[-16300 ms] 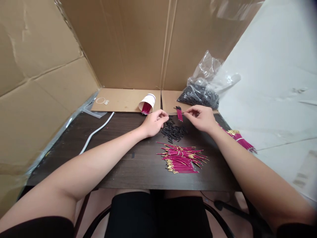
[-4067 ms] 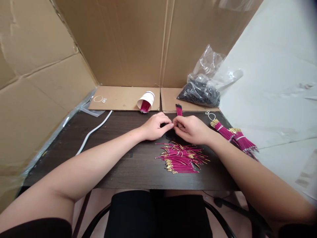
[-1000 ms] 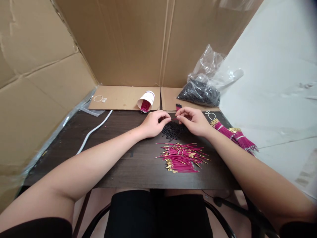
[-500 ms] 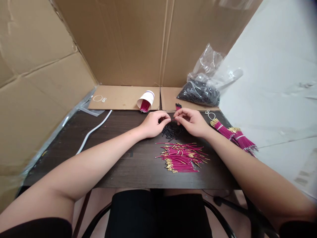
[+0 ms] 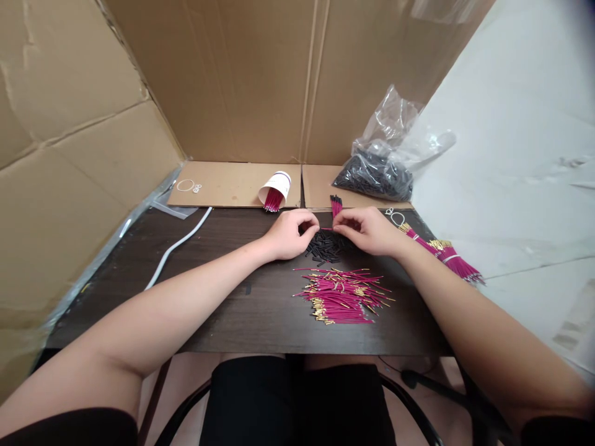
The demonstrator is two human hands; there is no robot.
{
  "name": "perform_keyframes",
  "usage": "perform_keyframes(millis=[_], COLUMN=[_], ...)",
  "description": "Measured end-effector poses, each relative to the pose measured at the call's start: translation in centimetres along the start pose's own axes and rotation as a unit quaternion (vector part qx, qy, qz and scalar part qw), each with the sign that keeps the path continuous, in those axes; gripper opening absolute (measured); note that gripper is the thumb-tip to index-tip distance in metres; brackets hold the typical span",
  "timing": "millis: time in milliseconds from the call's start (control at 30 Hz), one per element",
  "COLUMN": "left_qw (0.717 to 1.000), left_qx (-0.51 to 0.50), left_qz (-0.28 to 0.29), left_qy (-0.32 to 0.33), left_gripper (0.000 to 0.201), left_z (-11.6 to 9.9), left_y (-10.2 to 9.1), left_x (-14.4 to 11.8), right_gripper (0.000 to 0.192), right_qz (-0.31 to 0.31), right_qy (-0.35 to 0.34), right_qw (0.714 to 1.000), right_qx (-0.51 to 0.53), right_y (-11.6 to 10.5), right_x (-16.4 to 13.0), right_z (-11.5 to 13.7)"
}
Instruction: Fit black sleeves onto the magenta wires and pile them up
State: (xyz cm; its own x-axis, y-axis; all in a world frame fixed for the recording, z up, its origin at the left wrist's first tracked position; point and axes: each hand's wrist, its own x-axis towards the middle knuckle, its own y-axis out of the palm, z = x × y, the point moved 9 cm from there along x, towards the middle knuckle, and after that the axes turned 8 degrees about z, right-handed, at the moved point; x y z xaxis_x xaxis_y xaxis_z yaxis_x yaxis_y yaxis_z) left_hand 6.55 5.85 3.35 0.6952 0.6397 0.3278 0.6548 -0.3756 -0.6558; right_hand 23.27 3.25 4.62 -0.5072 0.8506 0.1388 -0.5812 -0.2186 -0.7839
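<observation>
My left hand [image 5: 290,232] and my right hand [image 5: 367,229] meet fingertip to fingertip over a small heap of short black tubes [image 5: 325,248] on the dark table [image 5: 223,291]. A thin magenta wire [image 5: 326,228] is pinched in my right fingers and points at my left fingers, which are closed, seemingly on a black tube too small to make out. A loose pile of magenta wires with gold tips [image 5: 341,294] lies in front of my hands. A short bunch of magenta wires [image 5: 335,204] lies just behind them.
A tipped paper cup [image 5: 276,189] with magenta wires lies on cardboard at the back. A clear bag of black tubes [image 5: 376,173] sits back right. Tied wire bundles [image 5: 446,257] lie at the right edge. A white cable [image 5: 179,244] runs at left. Cardboard walls enclose the table.
My hands, slightly apart a second ago, have drawn together over the black tubes, and the wire now bridges the two sets of fingertips. The piles have not moved.
</observation>
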Motion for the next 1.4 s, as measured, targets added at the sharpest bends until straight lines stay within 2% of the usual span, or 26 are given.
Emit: perform_keyframes(millis=[133, 233, 667, 733, 833, 933, 1067, 1233, 1400], left_qw=[1.000, 1.000, 0.998, 0.997, 0.995, 0.996, 0.997, 0.998, 0.997], left_qx=[0.010, 0.004, -0.040, -0.055, -0.060, -0.044, -0.023, -0.005, 0.012], left_qz=[0.011, 0.002, -0.004, -0.013, -0.023, -0.023, -0.017, -0.006, 0.009], left_qy=[0.018, 0.014, -0.048, -0.057, -0.070, -0.074, -0.066, -0.065, -0.081], left_gripper=[0.013, 0.013, 0.012, 0.019, 0.036, 0.034, 0.027, 0.022, 0.018], left_z=[-0.4, -0.4, 0.6, 0.9, 1.5, 1.9, 1.9, 1.6, 1.5], left_y=[0.2, -0.1, -0.3, -0.4, -0.4, -0.2, 0.0, 0.0, 0.1], left_x=[0.0, 0.0, 0.0, -0.1, -0.2, -0.2, -0.2, -0.1, -0.1], right_gripper=[0.019, 0.019, 0.010, 0.011, 0.015, 0.015, 0.012, 0.011, 0.012], right_qz=[0.013, -0.001, -0.072, -0.089, -0.130, -0.169, -0.171, -0.156, -0.139], right_qy=[-0.054, -0.063, -0.061, -0.030, 0.054, 0.149, 0.245, 0.296, 0.323], right_qw=[0.994, 0.989, 0.993, 0.994, 0.990, 0.973, 0.951, 0.936, 0.927], right_qx=[-0.094, -0.130, -0.066, -0.049, -0.028, -0.038, -0.076, -0.108, -0.134], right_y=[0.3, 0.2, -1.7, -1.9, -2.6, -3.2, -3.4, -3.1, -2.7], right_x=[-0.1, -0.3, -0.5, -0.5, -0.6, -1.0, -1.2, -1.2, -1.0], right_z=[1.6, 1.9, 1.5, 0.7, -1.2, -3.2, -5.2, -6.7, -7.3])
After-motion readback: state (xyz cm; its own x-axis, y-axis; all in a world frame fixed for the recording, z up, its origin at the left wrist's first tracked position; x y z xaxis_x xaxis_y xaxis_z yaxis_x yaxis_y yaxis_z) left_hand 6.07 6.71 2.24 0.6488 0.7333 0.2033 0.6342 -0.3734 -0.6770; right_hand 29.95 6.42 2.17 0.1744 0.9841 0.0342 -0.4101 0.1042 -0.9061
